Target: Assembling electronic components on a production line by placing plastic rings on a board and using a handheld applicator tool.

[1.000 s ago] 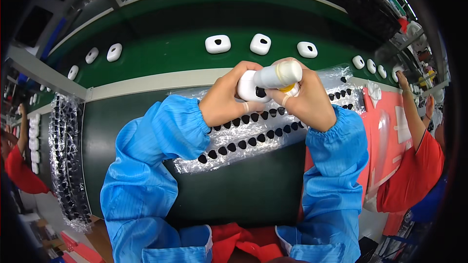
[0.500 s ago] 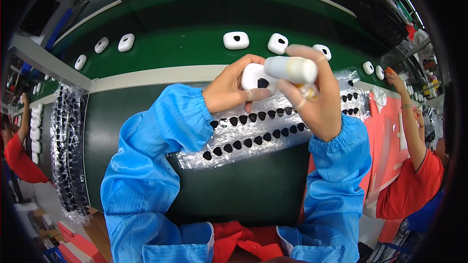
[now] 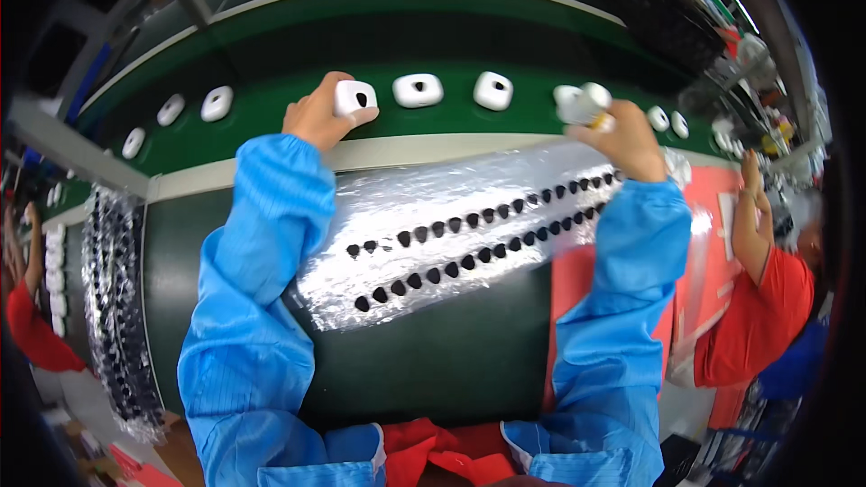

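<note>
At the near edge of the green belt, my left hand (image 3: 317, 117) holds a white rounded case (image 3: 354, 96) with a dark oval patch on its face, fingers behind it and thumb at its lower edge. My right hand (image 3: 631, 141) is over the belt's edge further right, closed around a small whitish bottle (image 3: 579, 108) that is blurred by motion; a yellow bit shows near the fingers. Between my arms lies a clear plastic sheet (image 3: 388, 189) bearing two slanting rows of small black pieces (image 3: 488, 215).
More white cases stand on the belt, among them one (image 3: 418, 90) and another (image 3: 493, 90). A second film strip with black pieces (image 3: 117, 307) hangs at left. Red sheets (image 3: 713, 261) lie at right, where a person in a red sleeve (image 3: 767, 307) works.
My hands have moved apart: the left carried the white case left and away to the belt, the right took the bottle away from it, to the right. More of the plastic sheet shows.
</note>
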`<action>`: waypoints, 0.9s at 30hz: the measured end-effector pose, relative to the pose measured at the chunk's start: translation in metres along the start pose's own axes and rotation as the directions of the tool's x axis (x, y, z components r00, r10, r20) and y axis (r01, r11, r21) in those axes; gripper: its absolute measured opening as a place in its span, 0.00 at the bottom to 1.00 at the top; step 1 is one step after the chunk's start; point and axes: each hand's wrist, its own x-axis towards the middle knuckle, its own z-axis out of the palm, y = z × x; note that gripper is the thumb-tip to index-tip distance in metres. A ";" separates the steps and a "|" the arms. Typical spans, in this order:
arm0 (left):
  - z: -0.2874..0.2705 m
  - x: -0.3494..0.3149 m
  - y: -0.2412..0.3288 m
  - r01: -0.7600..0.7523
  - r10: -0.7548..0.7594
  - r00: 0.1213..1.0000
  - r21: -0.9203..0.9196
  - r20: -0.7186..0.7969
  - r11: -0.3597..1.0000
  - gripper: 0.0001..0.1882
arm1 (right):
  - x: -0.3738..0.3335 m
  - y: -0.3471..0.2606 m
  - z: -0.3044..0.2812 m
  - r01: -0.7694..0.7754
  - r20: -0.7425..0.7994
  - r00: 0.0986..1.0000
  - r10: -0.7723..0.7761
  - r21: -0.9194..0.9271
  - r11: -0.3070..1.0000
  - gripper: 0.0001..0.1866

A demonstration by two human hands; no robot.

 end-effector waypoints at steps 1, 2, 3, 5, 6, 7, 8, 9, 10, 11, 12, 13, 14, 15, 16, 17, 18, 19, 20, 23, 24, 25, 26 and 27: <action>-0.002 0.003 -0.012 0.061 -0.055 0.997 0.123 -0.046 0.991 0.30 | 0.002 0.023 -0.002 0.021 -0.113 0.993 -0.043 -0.193 0.981 0.20; 0.004 0.012 -0.032 0.071 -0.062 0.997 0.230 -0.047 0.971 0.32 | 0.003 0.045 -0.006 -0.020 -0.175 0.984 -0.017 -0.207 0.978 0.21; 0.012 0.020 -0.030 0.117 -0.110 0.993 0.325 -0.039 0.939 0.31 | 0.001 0.087 -0.008 -0.060 -0.236 0.972 -0.006 -0.275 0.960 0.21; 0.012 0.029 -0.031 0.082 -0.084 0.996 0.394 -0.014 0.915 0.31 | -0.005 0.135 -0.025 -0.204 -0.156 0.975 0.161 -0.322 0.925 0.25; 0.010 0.034 -0.027 0.087 -0.081 0.996 0.317 -0.035 0.945 0.32 | -0.006 0.191 -0.032 -0.190 -0.148 0.977 0.153 -0.274 0.943 0.26; 0.006 0.036 -0.029 0.133 -0.113 0.989 0.258 -0.091 0.957 0.33 | -0.004 0.228 -0.032 -0.196 -0.093 0.979 0.182 -0.168 0.966 0.26; -0.008 0.030 -0.052 0.217 -0.183 0.969 0.218 -0.163 0.952 0.34 | 0.005 0.122 -0.018 -0.408 0.049 0.908 0.416 -0.130 0.904 0.23; -0.016 0.033 -0.064 0.287 -0.230 0.938 0.207 -0.260 0.935 0.35 | 0.003 0.123 -0.018 -0.395 0.044 0.913 0.405 -0.149 0.907 0.17; -0.022 0.035 -0.079 0.353 -0.273 0.896 0.189 -0.350 0.916 0.36 | 0.010 0.160 -0.017 -0.360 0.047 0.930 0.366 -0.101 0.927 0.17; -0.027 0.035 -0.100 0.401 -0.281 0.827 0.162 -0.487 0.902 0.38 | 0.019 0.195 -0.007 -0.322 0.055 0.944 0.324 -0.048 0.946 0.17; -0.033 0.031 -0.118 0.439 -0.301 0.803 0.171 -0.514 0.882 0.38 | 0.025 0.190 0.001 -0.337 0.047 0.940 0.338 -0.040 0.941 0.16; -0.038 0.028 -0.130 0.512 -0.346 0.749 0.162 -0.565 0.843 0.39 | 0.025 0.173 -0.001 -0.350 0.037 0.936 0.351 -0.035 0.936 0.15; -0.043 0.027 -0.139 0.580 -0.388 0.689 0.144 -0.612 0.802 0.40 | 0.018 0.152 -0.007 -0.360 0.034 0.931 0.362 -0.050 0.931 0.14; -0.046 0.029 -0.140 0.611 -0.470 0.697 0.105 -0.541 0.785 0.41 | 0.023 0.176 -0.011 -0.365 0.106 0.923 0.371 -0.072 0.928 0.16; -0.044 0.035 -0.137 0.595 -0.488 0.741 0.113 -0.462 0.796 0.42 | 0.022 0.240 -0.014 -0.178 -0.040 0.983 0.177 -0.005 0.984 0.15; -0.039 0.034 -0.138 0.561 -0.437 0.754 0.133 -0.490 0.817 0.41 | 0.026 0.255 -0.022 -0.115 -0.006 0.993 0.115 -0.064 0.991 0.16; -0.040 0.034 -0.143 0.556 -0.431 0.741 0.110 -0.514 0.824 0.40 | 0.036 0.242 -0.028 -0.258 0.137 0.953 0.269 -0.090 0.962 0.16; -0.040 0.032 -0.146 0.541 -0.421 0.735 0.085 -0.532 0.837 0.40 | 0.033 0.236 -0.023 -0.294 -0.069 0.954 0.292 -0.025 0.955 0.17; -0.040 0.030 -0.144 0.534 -0.426 0.740 0.069 -0.521 0.843 0.40 | 0.036 0.254 -0.030 -0.281 -0.118 0.954 0.275 -0.038 0.959 0.18; -0.042 0.029 -0.140 0.517 -0.427 0.748 0.043 -0.508 0.855 0.40 | 0.048 0.261 -0.044 -0.241 -0.087 0.967 0.240 0.007 0.971 0.13; -0.043 0.029 -0.140 0.497 -0.418 0.767 0.038 -0.487 0.867 0.39 | 0.054 0.262 -0.047 -0.195 -0.147 0.969 0.198 0.029 0.980 0.13; -0.039 0.033 -0.136 0.467 -0.402 0.792 0.033 -0.459 0.884 0.38 | 0.056 0.266 -0.052 -0.159 -0.211 0.963 0.165 0.044 0.986 0.13; -0.035 0.036 -0.132 0.429 -0.406 0.763 -0.076 -0.503 0.900 0.35 | 0.058 0.262 -0.049 -0.112 -0.279 0.951 0.132 0.088 0.990 0.14; -0.033 0.039 -0.128 0.355 -0.412 0.786 -0.209 -0.460 0.911 0.34 | 0.060 0.259 -0.050 -0.107 -0.282 0.951 0.128 0.089 0.990 0.14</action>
